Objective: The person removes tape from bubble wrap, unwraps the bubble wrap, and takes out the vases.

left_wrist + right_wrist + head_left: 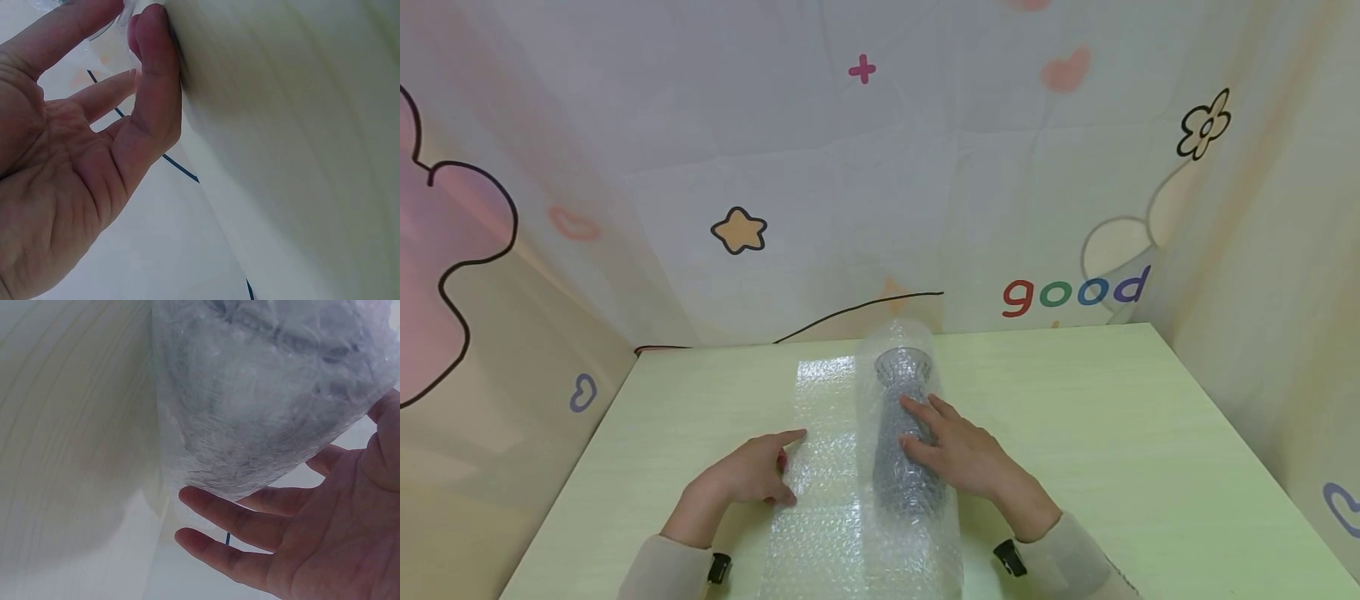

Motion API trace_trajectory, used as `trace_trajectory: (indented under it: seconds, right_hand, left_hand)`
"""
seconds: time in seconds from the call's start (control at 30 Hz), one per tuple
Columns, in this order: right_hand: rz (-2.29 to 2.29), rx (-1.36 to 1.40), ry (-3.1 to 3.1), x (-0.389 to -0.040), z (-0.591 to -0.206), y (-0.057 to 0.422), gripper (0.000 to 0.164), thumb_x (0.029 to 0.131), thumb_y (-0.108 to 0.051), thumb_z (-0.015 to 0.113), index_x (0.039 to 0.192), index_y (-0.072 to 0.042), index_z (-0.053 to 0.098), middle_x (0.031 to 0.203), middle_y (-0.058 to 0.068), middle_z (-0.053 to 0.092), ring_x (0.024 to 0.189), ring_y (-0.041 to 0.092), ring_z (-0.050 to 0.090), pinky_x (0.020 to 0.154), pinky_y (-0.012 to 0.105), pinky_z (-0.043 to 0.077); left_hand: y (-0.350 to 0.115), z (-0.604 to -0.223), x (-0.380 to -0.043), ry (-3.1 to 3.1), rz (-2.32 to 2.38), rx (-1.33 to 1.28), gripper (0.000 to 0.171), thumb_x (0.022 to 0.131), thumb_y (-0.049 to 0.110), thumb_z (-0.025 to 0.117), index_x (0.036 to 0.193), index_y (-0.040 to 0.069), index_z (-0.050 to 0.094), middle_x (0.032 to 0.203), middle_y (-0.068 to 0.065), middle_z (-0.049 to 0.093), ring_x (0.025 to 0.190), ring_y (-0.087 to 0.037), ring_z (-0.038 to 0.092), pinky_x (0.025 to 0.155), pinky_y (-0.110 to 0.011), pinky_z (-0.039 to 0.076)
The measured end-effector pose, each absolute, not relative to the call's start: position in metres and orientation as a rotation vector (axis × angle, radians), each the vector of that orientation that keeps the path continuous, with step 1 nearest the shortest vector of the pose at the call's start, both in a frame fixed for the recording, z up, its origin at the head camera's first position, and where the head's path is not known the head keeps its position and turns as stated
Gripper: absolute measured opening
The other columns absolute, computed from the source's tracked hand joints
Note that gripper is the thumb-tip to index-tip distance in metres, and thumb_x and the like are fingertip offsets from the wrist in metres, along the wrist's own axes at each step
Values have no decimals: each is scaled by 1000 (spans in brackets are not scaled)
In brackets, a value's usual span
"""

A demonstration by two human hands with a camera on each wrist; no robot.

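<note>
A grey vase with a flared rim (904, 429) lies lengthwise on the table under clear bubble wrap (827, 533), its mouth toward the wall. To its left the wrap spreads flat as a sheet. My right hand (966, 454) rests on the vase's right side over the wrap, fingers spread; in the right wrist view, the wrapped bundle (250, 400) bulges above the fingers. My left hand (748, 471) is at the sheet's left edge, index finger straight and thumb apart from it, both touching that edge. In the left wrist view, the other fingers of that hand (94, 137) are bent.
The pale yellow-green table (1097, 442) extends on both sides of the wrap. A printed cloth wall (880, 192) rises behind its back edge, and cloth also hangs at the left and right. The wrap's far end reaches the table's back edge.
</note>
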State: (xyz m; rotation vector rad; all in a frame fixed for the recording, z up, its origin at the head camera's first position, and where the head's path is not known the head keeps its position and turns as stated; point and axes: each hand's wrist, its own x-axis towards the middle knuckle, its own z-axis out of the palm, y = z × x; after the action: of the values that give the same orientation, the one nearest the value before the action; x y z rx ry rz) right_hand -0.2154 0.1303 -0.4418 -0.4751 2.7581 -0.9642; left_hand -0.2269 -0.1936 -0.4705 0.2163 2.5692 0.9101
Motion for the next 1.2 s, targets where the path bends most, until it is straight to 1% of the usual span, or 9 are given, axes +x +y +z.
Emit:
trace_trajectory:
  seconds: [0.57, 1.2]
  right_hand:
    - [-976, -476, 2747, -217, -445, 130, 63, 104, -52, 54, 161, -31, 39, 169, 19, 27, 144, 53, 43, 107, 75, 39]
    - [-968, -487, 2750, -216, -444, 131, 63, 103, -52, 54, 161, -30, 39, 169, 20, 28, 143, 55, 43, 106, 74, 40]
  left_hand:
    - [-194, -470, -227, 2571, 868, 200, 99, 71, -1, 91, 157, 12, 45, 96, -9, 57, 62, -19, 59, 62, -32, 49]
    - [-191, -467, -226, 2549, 850, 216, 97, 74, -2, 89, 159, 10, 42, 88, -9, 57, 59, -19, 58, 59, -31, 49]
